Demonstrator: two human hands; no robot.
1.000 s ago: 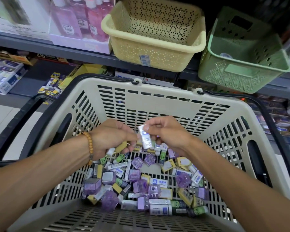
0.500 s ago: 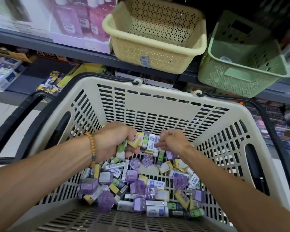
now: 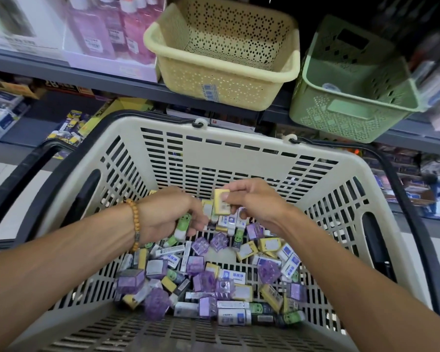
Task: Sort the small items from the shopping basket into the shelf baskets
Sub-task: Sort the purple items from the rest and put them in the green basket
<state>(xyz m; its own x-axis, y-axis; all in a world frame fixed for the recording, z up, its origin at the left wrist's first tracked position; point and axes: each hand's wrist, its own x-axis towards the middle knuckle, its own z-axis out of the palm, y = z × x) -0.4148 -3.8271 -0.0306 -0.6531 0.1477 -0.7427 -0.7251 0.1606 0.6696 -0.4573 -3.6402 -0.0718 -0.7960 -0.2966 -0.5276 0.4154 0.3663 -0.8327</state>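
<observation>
A beige shopping basket (image 3: pixel 239 151) with black handles holds a heap of small items (image 3: pixel 214 280): purple, yellow, white and green packets. Both hands are inside it near the far wall. My right hand (image 3: pixel 257 201) pinches a yellow packet (image 3: pixel 221 202) lifted just above the heap. My left hand (image 3: pixel 168 214), with a bead bracelet at the wrist, grips a bunch of small packets, a green one (image 3: pixel 182 226) sticking out below the fingers. On the shelf above stand a yellow shelf basket (image 3: pixel 224 72) and a green shelf basket (image 3: pixel 351 107).
The grey shelf edge (image 3: pixel 87 80) runs across above the shopping basket. Pink and purple bottles (image 3: pixel 112 29) stand left of the yellow basket. Boxed goods fill the lower shelf at left (image 3: pixel 0 115) and right (image 3: pixel 417 184).
The white packet my right hand held a second ago went to the left hand's bunch. The right hand dipped to the heap and now lifts a yellow packet.
</observation>
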